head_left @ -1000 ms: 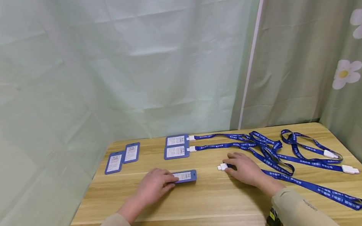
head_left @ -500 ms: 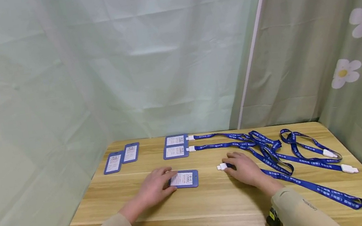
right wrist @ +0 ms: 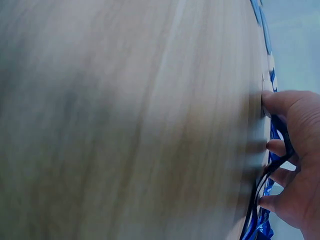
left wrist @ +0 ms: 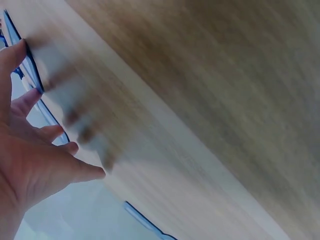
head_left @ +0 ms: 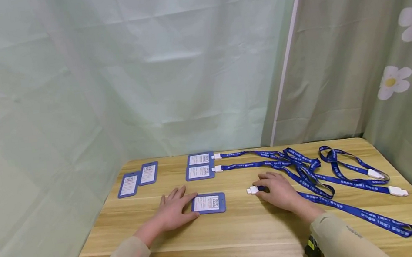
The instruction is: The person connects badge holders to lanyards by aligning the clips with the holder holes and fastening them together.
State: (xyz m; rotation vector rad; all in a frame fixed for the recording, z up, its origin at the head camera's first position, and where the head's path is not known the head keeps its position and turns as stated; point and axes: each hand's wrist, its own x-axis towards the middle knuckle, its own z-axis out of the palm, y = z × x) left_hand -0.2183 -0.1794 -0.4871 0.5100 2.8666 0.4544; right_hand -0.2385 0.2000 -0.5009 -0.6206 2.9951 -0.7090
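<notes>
A blue badge holder (head_left: 208, 203) with a white printed card lies flat on the table. My left hand (head_left: 172, 210) spreads its fingers at the holder's left end; thumb and index finger touch its edge, as the left wrist view also shows with the holder (left wrist: 31, 67) beside the fingertips. To the right, my right hand (head_left: 276, 191) pinches a blue lanyard just behind its white plastic clip (head_left: 253, 190), which points at the holder across a gap. In the right wrist view the strap (right wrist: 282, 132) runs under the palm, the other fingers resting near the wood.
Two badge holders (head_left: 199, 166) at the back are joined to lanyards (head_left: 248, 165). Another two holders (head_left: 128, 184) overlap at the far left. More blue lanyards (head_left: 356, 186) with white clips (head_left: 398, 191) lie tangled on the right of the wooden table (head_left: 227, 248). Curtains surround it.
The badge holder was tilted in my left hand and now lies flat. My left fingers have loosened and spread, shifting slightly left. My right hand keeps its place with the lanyard clip.
</notes>
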